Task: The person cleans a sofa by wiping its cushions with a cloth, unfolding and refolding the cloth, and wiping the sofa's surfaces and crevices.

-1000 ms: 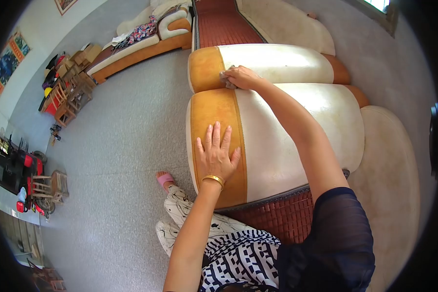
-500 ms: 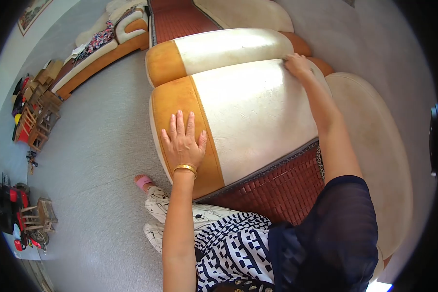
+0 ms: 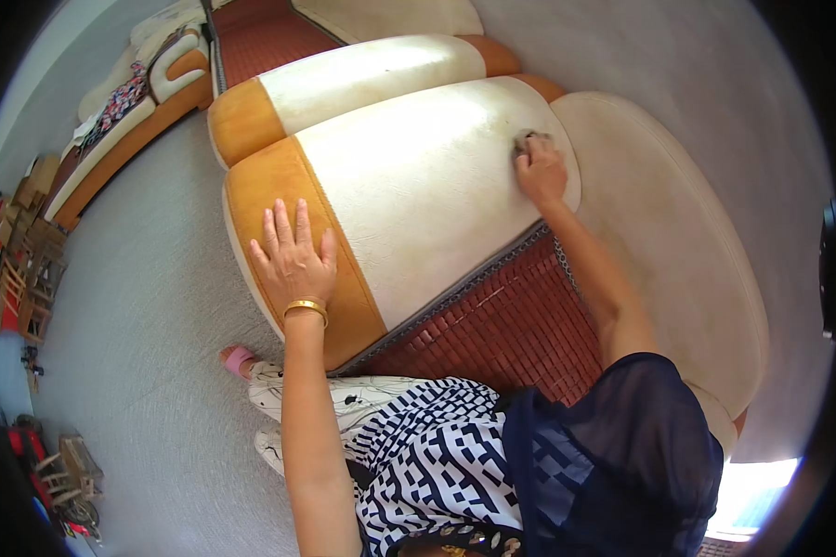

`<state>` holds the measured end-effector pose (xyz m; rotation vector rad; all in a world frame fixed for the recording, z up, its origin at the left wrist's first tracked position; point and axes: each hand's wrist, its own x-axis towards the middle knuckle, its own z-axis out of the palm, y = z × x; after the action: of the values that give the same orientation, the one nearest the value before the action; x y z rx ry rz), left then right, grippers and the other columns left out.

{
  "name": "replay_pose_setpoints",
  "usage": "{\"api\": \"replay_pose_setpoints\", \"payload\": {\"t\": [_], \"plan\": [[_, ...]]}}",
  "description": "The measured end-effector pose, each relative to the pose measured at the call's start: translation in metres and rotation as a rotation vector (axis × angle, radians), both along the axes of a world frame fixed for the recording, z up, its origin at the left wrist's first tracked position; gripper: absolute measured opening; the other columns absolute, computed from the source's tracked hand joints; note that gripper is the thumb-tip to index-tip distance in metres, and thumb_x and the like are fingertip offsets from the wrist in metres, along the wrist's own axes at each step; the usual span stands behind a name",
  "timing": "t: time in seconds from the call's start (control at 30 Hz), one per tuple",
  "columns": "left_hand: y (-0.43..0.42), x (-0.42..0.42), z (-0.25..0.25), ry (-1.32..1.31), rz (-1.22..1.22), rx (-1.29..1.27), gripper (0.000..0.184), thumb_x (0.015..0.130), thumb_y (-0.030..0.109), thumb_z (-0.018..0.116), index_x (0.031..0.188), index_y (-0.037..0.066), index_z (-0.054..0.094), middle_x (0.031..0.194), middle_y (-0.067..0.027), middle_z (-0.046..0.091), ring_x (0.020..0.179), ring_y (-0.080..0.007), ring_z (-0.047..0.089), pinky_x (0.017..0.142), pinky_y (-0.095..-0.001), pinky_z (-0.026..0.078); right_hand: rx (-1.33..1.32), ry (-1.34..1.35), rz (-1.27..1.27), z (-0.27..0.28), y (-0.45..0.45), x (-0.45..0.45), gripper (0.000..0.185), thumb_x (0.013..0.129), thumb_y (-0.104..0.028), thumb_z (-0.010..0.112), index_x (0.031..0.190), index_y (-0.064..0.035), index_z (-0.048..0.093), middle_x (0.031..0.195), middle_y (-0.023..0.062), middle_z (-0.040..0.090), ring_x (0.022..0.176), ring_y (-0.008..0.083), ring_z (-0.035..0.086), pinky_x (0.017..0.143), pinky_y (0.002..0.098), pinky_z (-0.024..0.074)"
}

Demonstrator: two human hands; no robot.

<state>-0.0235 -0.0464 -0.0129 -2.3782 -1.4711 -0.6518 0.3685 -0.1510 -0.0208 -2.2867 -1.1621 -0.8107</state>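
My left hand (image 3: 299, 258) lies flat with fingers spread on the orange front panel (image 3: 259, 197) of a sofa armrest. A gold bangle (image 3: 306, 308) circles that wrist. Toward the armrest's back end, my right hand (image 3: 542, 174) is closed over a small dark grey item (image 3: 527, 142), pressed to the cream top (image 3: 418, 176). Fingers and blur hide most of that item, so its kind cannot be made out. Faint greyish smudges show on the cream surface near it.
A reddish-brown woven seat mat (image 3: 492, 325) lies beside the armrest. A cream backrest (image 3: 678, 223) stands along the wall. A second armrest (image 3: 372, 79) adjoins the first. Wooden stools (image 3: 42, 288) and another sofa (image 3: 125, 139) line the far side of the grey floor (image 3: 139, 316).
My right hand has moved from the armrest's far edge toward me across the cream top, and the dark item now shows. My left hand stays on the orange panel. The whole view has shifted.
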Motion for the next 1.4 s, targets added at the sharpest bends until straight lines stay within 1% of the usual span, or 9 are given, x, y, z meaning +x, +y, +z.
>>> {"api": "replay_pose_setpoints", "payload": {"t": [0.17, 0.27, 0.4, 0.57, 0.63, 0.77, 0.97, 1.07, 1.4], "plan": [[-0.001, 0.0, -0.001, 0.019, 0.016, -0.001, 0.055, 0.093, 0.044, 0.042, 0.142, 0.02, 0.038, 0.15, -0.008, 0.031, 0.139, -0.0253, 0.026, 0.111, -0.0528, 0.02, 0.095, -0.017, 0.244, -0.009, -0.015, -0.09, 0.03, 0.074, -0.019, 0.063, 0.103, -0.0119, 0.062, 0.111, 0.0079, 0.06, 0.09, 0.0304, 0.057, 0.076, 0.0411, 0.0501], [0.0, 0.001, -0.001, 0.026, 0.02, 0.003, 0.055, 0.094, 0.044, 0.042, 0.142, 0.02, 0.038, 0.15, -0.0077, 0.031, 0.139, -0.0251, 0.026, 0.111, -0.0528, 0.021, 0.067, -0.006, 0.352, -0.018, -0.014, -0.148, 0.027, 0.071, -0.021, 0.065, 0.098, -0.0184, 0.063, 0.11, 0.0045, 0.059, 0.091, 0.0234, 0.058, 0.069, 0.0353, 0.0496], [0.001, 0.0, -0.003, 0.029, 0.014, 0.024, 0.055, 0.093, 0.045, 0.042, 0.142, 0.021, 0.039, 0.15, -0.0074, 0.032, 0.139, -0.0254, 0.027, 0.111, -0.0531, 0.021, 0.104, -0.131, 0.712, -0.017, -0.022, -0.212, 0.024, 0.068, -0.022, 0.068, 0.092, -0.018, 0.064, 0.114, 0.0047, 0.058, 0.096, 0.0215, 0.056, 0.078, 0.0343, 0.0444], [0.002, -0.001, -0.004, 0.029, 0.005, 0.022, 0.054, 0.094, 0.044, 0.042, 0.142, 0.021, 0.039, 0.15, -0.0066, 0.032, 0.139, -0.0253, 0.027, 0.111, -0.0532, 0.021, 0.159, -0.286, 0.928, -0.023, -0.013, -0.185, 0.023, 0.068, -0.022, 0.069, 0.09, -0.0189, 0.064, 0.114, 0.0043, 0.059, 0.097, 0.0209, 0.056, 0.079, 0.0343, 0.0431], [0.003, -0.001, -0.005, 0.031, 0.006, 0.019, 0.054, 0.094, 0.044, 0.042, 0.142, 0.021, 0.039, 0.15, -0.0064, 0.032, 0.139, -0.0251, 0.027, 0.111, -0.0531, 0.021, 0.203, -0.353, 0.818, -0.021, -0.005, -0.156, 0.021, 0.069, -0.019, 0.068, 0.09, -0.0196, 0.065, 0.111, 0.0042, 0.06, 0.096, 0.022, 0.057, 0.077, 0.0342, 0.0452], [0.002, 0.0, -0.004, 0.032, 0.006, 0.011, 0.053, 0.094, 0.044, 0.041, 0.142, 0.021, 0.039, 0.15, -0.0057, 0.031, 0.14, -0.0246, 0.026, 0.111, -0.0526, 0.019, 0.171, -0.167, 0.531, 0.0, 0.01, -0.077, 0.024, 0.07, -0.016, 0.064, 0.095, -0.0157, 0.064, 0.11, 0.0047, 0.061, 0.092, 0.0243, 0.059, 0.076, 0.0356, 0.0508], [0.002, 0.0, -0.003, 0.046, 0.019, 0.011, 0.053, 0.094, 0.045, 0.041, 0.142, 0.022, 0.038, 0.151, -0.0048, 0.031, 0.14, -0.0241, 0.026, 0.112, -0.052, 0.019, 0.071, -0.048, 0.078, 0.0, 0.03, 0.083, 0.034, 0.081, -0.023, 0.056, 0.112, -0.0102, 0.062, 0.116, 0.0111, 0.06, 0.104, 0.0327, 0.056, 0.089, 0.0418, 0.0456], [0.003, 0.0, -0.005, 0.052, 0.023, 0.017, 0.053, 0.094, 0.046, 0.04, 0.142, 0.023, 0.038, 0.151, -0.0048, 0.031, 0.14, -0.024, 0.026, 0.112, -0.052, 0.02, 0.144, 0.18, -0.11, 0.0, 0.014, 0.11, 0.036, 0.083, -0.025, 0.054, 0.114, -0.0073, 0.06, 0.116, 0.015, 0.059, 0.107, 0.0341, 0.054, 0.093, 0.0426, 0.0431], [0.004, 0.0, -0.007, 0.036, 0.01, 0.054, 0.054, 0.092, 0.045, 0.044, 0.141, 0.022, 0.04, 0.149, -0.006, 0.033, 0.138, -0.0238, 0.029, 0.11, -0.0526, 0.023, 0.386, 0.128, -0.194, -0.087, -0.062, 0.095, 0.04, 0.083, -0.025, 0.053, 0.115, -0.0014, 0.058, 0.112, 0.0222, 0.057, 0.104, 0.0383, 0.054, 0.089, 0.0445, 0.0439]]}}
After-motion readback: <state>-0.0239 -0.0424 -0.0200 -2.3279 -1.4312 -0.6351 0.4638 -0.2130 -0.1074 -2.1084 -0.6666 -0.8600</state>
